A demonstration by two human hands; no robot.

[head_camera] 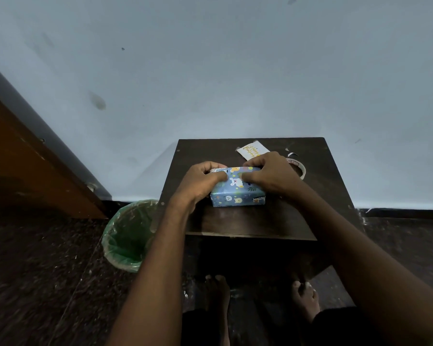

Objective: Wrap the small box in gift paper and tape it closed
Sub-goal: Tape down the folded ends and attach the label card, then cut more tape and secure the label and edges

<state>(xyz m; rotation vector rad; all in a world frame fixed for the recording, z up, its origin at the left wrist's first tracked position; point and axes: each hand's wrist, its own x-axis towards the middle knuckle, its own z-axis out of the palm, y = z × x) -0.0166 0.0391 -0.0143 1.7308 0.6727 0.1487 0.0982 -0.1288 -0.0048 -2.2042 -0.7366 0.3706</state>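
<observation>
Both hands are pressed down on the small box (238, 189), already covered in blue animal-print gift paper, on the dark table (248, 221): the left hand (200, 182) curls its fingers over the far left corner, the right hand (269, 174) pinches the far top edge beside it. It looks like the last fold or seam is being held flat, near the end of the job. Next, I'd guess, one hand must let go to reach the tape roll (298, 167) just behind the right hand, while the other pins the paper.
</observation>
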